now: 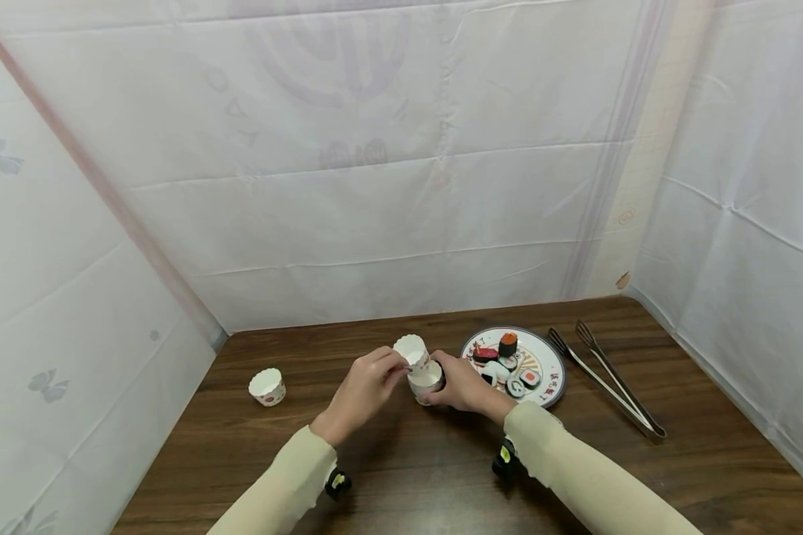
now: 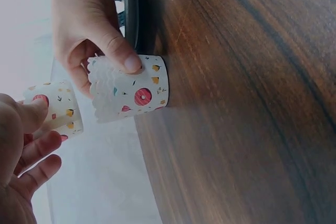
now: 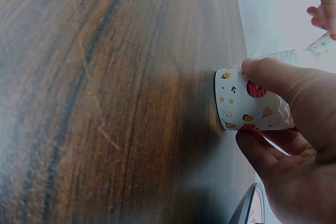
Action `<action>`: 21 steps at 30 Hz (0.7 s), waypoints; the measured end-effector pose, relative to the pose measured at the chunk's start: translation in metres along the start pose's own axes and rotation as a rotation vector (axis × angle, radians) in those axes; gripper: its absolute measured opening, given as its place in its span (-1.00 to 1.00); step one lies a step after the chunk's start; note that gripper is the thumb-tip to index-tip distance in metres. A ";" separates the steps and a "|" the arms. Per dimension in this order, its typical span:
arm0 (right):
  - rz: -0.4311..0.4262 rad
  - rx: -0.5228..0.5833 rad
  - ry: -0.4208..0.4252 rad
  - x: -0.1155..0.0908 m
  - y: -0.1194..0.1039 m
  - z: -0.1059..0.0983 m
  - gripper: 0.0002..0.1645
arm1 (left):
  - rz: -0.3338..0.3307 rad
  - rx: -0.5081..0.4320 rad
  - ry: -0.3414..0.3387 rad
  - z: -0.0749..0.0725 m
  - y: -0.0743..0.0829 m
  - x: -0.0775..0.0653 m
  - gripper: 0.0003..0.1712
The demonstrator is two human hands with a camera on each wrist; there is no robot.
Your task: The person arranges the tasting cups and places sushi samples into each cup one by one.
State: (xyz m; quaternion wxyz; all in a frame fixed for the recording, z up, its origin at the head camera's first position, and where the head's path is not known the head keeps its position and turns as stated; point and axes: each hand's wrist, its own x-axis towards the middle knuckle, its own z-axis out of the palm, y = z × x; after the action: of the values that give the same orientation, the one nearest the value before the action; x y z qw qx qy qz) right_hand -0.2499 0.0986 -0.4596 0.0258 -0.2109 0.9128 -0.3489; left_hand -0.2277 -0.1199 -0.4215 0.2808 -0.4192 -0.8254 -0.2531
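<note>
My left hand (image 1: 368, 383) pinches a white paper baking cup (image 1: 412, 351) between thumb and fingers, raised just above a stack of similar cups. The stacked paper cups (image 2: 131, 86) have scalloped rims and a print of red donuts and small yellow shapes. Around that stack, standing on the table, curl the thumb and fingers of my right hand (image 1: 465, 383). In the left wrist view the lifted cup (image 2: 65, 113) is apart from the stack (image 3: 252, 98). Another single paper cup (image 1: 267, 387) stands upright to the left of both hands.
Right of my right hand is a round plate (image 1: 554, 371) bearing several sushi pieces (image 1: 508, 343). Metal tongs (image 1: 609, 383) lie open beside it. White cloth (image 1: 401, 223) hangs behind the wooden table (image 1: 241, 453) and along both sides.
</note>
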 end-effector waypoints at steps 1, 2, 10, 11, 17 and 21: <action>-0.003 0.002 0.000 0.000 0.000 0.000 -0.24 | 0.000 0.000 0.010 -0.002 0.000 0.000 -0.83; -0.005 0.005 0.002 0.000 0.000 0.001 -0.25 | 0.001 0.003 0.018 -0.003 0.000 -0.001 -0.84; -0.022 0.001 0.019 0.002 0.000 0.003 -0.29 | -0.013 0.048 0.049 -0.015 -0.004 -0.004 -0.88; -0.024 -0.001 0.019 0.002 -0.001 0.003 -0.29 | -0.020 0.061 0.049 -0.016 -0.005 -0.005 -0.89; -0.036 -0.027 0.026 0.001 0.000 0.002 -0.29 | -0.049 0.115 0.062 -0.022 -0.011 -0.013 -0.85; -0.040 -0.036 0.031 0.000 -0.001 0.002 -0.28 | -0.063 0.122 0.080 -0.025 -0.016 -0.019 -0.79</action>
State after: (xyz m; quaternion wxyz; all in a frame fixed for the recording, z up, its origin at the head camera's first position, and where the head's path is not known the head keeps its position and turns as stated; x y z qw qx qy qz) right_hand -0.2494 0.0970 -0.4604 0.0005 -0.2242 0.9148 -0.3360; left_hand -0.2254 -0.1553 -0.4195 0.3304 -0.3645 -0.8404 -0.2274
